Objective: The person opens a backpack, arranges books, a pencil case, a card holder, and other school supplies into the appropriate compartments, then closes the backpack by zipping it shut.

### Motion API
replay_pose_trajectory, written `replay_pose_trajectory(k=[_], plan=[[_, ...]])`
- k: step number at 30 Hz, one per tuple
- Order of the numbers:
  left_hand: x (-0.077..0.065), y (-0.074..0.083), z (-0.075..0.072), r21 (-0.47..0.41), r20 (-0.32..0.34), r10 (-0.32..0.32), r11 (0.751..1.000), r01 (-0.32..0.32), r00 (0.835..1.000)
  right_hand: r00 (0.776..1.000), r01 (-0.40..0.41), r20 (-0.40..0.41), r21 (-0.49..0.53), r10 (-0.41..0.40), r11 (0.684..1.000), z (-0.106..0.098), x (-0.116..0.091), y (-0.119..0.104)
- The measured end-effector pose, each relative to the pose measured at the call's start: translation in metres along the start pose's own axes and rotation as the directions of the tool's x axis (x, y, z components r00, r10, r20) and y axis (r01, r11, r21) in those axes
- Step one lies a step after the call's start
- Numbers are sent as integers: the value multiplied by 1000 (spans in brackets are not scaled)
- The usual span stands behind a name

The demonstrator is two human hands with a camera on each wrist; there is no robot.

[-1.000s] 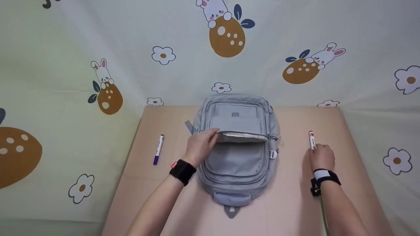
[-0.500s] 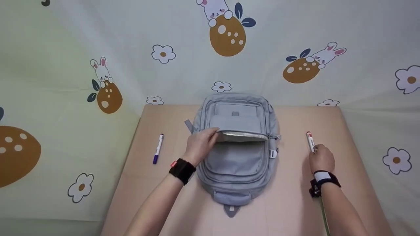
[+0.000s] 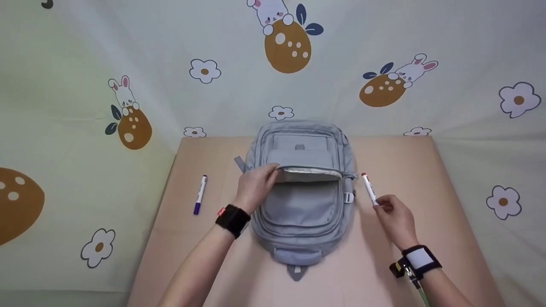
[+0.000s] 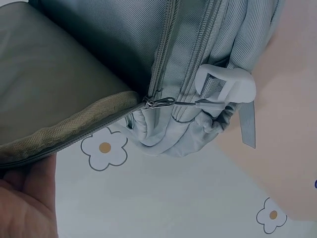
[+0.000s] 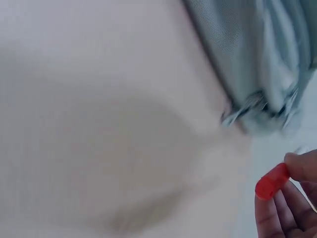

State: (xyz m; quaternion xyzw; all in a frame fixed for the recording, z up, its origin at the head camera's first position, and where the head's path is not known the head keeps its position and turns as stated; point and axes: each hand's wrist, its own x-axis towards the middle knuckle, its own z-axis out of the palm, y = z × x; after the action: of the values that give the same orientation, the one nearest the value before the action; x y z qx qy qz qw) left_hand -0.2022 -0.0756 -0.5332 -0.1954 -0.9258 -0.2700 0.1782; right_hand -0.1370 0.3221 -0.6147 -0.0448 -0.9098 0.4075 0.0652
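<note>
A grey-blue backpack (image 3: 300, 204) lies on the table with its front pocket unzipped. My left hand (image 3: 256, 183) pinches the edge of the pocket flap (image 3: 305, 160) and holds it up, so the light lining shows. The left wrist view shows the zipper pull (image 4: 161, 102) at the pocket's corner. To the right of the backpack, my right hand (image 3: 397, 219) pinches a white marker (image 3: 369, 189) above the table. Its red cap (image 5: 272, 182) sits between thumb and fingers in the right wrist view. A second marker (image 3: 200, 195) with a purple cap lies left of the backpack.
The tan table (image 3: 384, 157) carries the backpack in its middle. Behind and beside it hangs a pale curtain (image 3: 239, 98) printed with rabbits and flowers. A side buckle (image 4: 228, 84) and strap stick out from the bag.
My right hand has lifted the red-capped marker off the table and carried it left toward the backpack. The left hand keeps holding the flap. The head view has shifted slightly.
</note>
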Motion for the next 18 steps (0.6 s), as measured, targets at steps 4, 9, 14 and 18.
replay_pose_trajectory(k=[4,9,14,18], plan=[[1,1,-2,3,-3,-4,1000,4,1000,983,169,74,-1,-168,986,10,-19,-30],[1,3,-4,10,18,-32,999,32,999,903,427,84,-72,-421,901,32,-24,-63],[2,6,-4,19,24,-33,999,33,999,826,563,104,-172,-554,808,58,-13,-87],[2,7,-4,18,9,-21,1000,21,1000,818,572,103,-248,-566,782,72,-2,-99]])
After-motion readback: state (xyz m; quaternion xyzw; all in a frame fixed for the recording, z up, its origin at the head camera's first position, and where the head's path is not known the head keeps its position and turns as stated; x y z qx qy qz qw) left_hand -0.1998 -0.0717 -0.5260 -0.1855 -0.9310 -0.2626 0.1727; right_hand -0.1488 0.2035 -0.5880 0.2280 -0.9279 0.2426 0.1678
